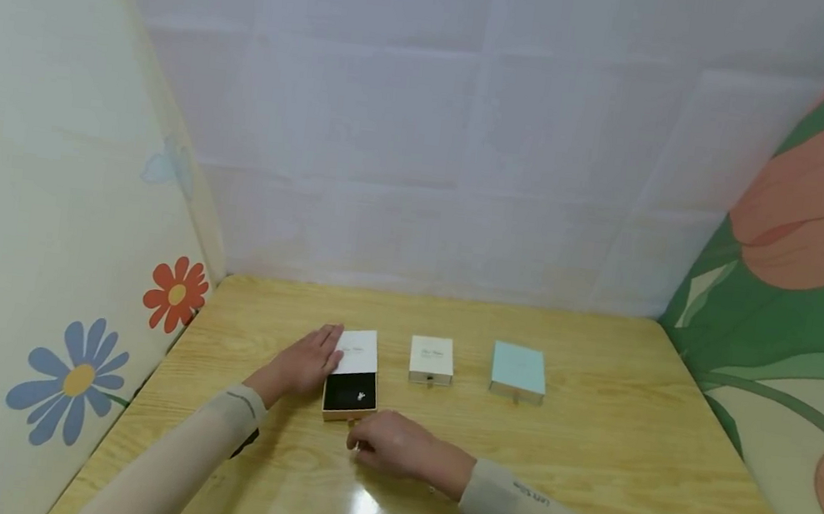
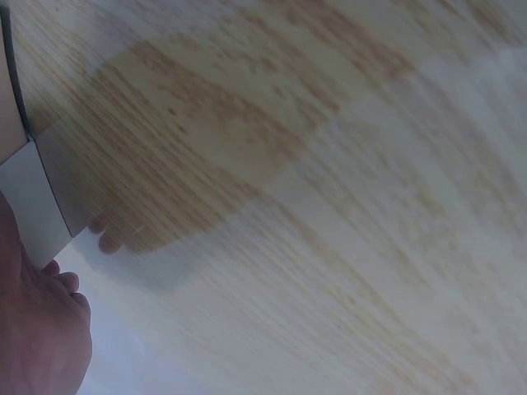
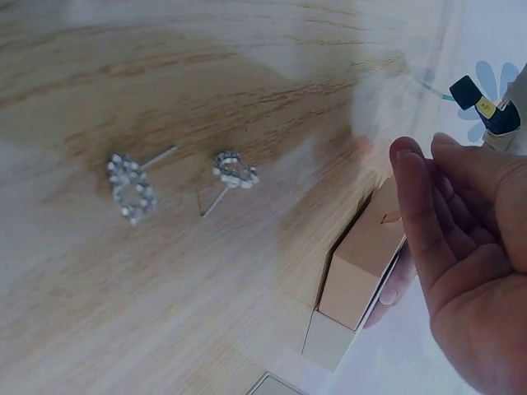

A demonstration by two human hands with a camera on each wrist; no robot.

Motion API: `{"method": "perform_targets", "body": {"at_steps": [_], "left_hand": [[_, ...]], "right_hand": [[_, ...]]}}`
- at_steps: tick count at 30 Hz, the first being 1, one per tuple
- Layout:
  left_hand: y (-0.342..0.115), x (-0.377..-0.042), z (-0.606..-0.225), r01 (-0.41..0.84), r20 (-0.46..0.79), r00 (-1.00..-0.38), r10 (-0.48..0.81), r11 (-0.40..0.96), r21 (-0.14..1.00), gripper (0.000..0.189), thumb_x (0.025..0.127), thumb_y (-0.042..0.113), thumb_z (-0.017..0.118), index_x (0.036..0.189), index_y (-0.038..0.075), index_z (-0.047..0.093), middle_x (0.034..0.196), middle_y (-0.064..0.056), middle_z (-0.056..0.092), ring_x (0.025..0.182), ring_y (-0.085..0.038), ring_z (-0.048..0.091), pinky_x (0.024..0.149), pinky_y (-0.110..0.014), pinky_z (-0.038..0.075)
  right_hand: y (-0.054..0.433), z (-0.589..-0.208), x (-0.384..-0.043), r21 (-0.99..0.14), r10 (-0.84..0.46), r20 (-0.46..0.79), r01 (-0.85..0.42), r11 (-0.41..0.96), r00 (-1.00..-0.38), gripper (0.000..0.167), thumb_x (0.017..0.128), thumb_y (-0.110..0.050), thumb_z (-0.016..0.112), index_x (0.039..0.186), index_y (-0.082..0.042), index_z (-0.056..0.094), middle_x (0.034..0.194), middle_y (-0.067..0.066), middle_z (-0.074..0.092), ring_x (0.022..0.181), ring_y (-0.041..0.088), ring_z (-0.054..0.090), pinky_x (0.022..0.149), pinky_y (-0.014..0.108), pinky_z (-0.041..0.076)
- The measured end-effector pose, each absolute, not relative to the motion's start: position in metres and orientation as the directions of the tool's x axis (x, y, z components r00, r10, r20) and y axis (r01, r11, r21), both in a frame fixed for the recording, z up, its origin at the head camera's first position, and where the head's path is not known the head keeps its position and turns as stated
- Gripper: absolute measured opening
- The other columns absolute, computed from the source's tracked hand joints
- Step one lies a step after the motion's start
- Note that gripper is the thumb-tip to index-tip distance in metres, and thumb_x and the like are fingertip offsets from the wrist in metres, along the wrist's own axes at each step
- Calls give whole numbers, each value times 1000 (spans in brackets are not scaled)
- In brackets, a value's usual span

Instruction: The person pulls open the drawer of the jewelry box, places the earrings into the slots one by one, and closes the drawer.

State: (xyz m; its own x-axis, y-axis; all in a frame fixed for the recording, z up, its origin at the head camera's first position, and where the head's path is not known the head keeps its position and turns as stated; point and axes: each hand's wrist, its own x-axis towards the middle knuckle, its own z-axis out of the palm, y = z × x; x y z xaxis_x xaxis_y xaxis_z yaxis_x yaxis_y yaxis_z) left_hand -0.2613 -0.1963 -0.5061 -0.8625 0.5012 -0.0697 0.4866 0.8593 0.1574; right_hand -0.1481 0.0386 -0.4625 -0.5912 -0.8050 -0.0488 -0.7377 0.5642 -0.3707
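Note:
A white drawer box (image 1: 359, 350) has its black-lined drawer (image 1: 343, 392) pulled out toward me. One small silver earring (image 1: 360, 396) lies inside the drawer. My left hand (image 1: 311, 359) rests against the box's left side, its fingers reaching along the lid edge. Just in front of the drawer, my right hand (image 1: 392, 443) holds its thumb and index finger together around a small bright piece, mostly hidden by the fingers. Two sparkling stud earrings, one at left (image 3: 132, 193) and another beside it (image 3: 235, 170), lie on the table in the right wrist view.
A cream drawer box (image 1: 431, 360) stands to the right of the opened one, and a light blue box (image 1: 518, 370) farther right. Both are closed. The wooden table (image 1: 585, 476) meets a white cloth backdrop (image 1: 466, 171), with flower-printed panels at both sides.

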Motion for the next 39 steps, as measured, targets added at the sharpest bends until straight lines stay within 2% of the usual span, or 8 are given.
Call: {"method": "perform_targets", "body": {"at_steps": [7, 14, 22, 29, 39], "left_hand": [[-196, -261, -506, 485, -70, -863, 500, 860, 158, 63, 112, 34, 25, 159, -6, 14, 162, -26, 25, 151, -39, 25, 124, -52, 25], [-197, -262, -507, 489, -60, -863, 501, 860, 148, 63, 112, 34, 25, 159, -7, 15, 161, -26, 26, 150, -40, 27, 123, -53, 27], [-197, -264, -510, 480, -60, -867, 494, 862, 162, 63, 112, 35, 25, 160, -5, 15, 161, -25, 27, 149, -39, 28, 123, -53, 27], [-197, -265, -511, 462, -89, -873, 479, 872, 161, 64, 112, 37, 24, 161, -3, 12, 163, -23, 25, 151, -37, 25, 124, -52, 25], [-196, -263, -506, 474, -83, -868, 490, 865, 164, 64, 112, 36, 24, 160, -5, 13, 162, -25, 25, 150, -40, 26, 123, -54, 26]], "right_hand": [[39, -464, -152, -372, -804, -18, -743, 557, -594, 11, 94, -12, 72, 105, -13, 76, 98, -6, 72, 83, -1, 62, 76, 11, 51], [40, -463, -154, -404, -790, -22, -718, 567, -612, 14, 93, -10, 71, 106, -11, 75, 97, -5, 72, 81, -2, 60, 73, 10, 50], [39, -460, -155, -418, -771, -50, -688, 593, -635, 19, 95, -10, 67, 112, -12, 74, 106, -4, 72, 90, 0, 63, 78, 13, 52], [39, -456, -157, -438, -756, -48, -667, 603, -653, 19, 95, -10, 68, 113, -13, 74, 100, -6, 71, 79, -2, 57, 70, 12, 49], [38, -453, -159, -443, -732, -55, -641, 627, -679, 19, 94, -9, 70, 112, -13, 74, 98, -6, 72, 78, -3, 59, 69, 11, 51]]}}
